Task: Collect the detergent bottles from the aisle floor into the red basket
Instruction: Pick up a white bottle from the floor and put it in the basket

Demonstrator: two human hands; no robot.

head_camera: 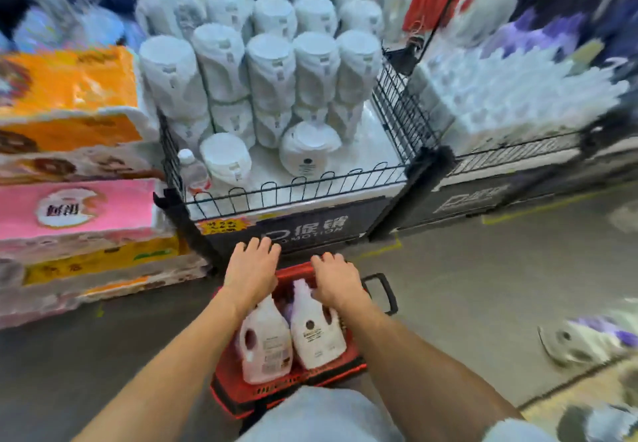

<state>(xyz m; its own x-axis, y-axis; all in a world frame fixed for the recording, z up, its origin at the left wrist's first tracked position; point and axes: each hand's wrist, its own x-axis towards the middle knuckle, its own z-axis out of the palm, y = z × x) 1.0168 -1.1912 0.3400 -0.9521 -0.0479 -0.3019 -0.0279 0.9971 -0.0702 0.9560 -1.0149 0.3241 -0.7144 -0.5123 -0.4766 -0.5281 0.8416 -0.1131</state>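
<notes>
On the grey aisle floor, just before a wire display bin [397, 110] stacked with white bottles, the red basket [228, 372] was set. Two bottles were laid in it side by side: a pinkish detergent bottle [266, 345] and a white detergent bottle [317, 334] (necks pointing away). The left hand [252, 270] and right hand [336, 282] were held palm down over its far end, fingertips bent — whether anything was gripped could not be told

Left hand [251, 270], right hand [336, 282], forearms [165, 365] bare; pale grey-blue shorts [321, 414].
</notes>
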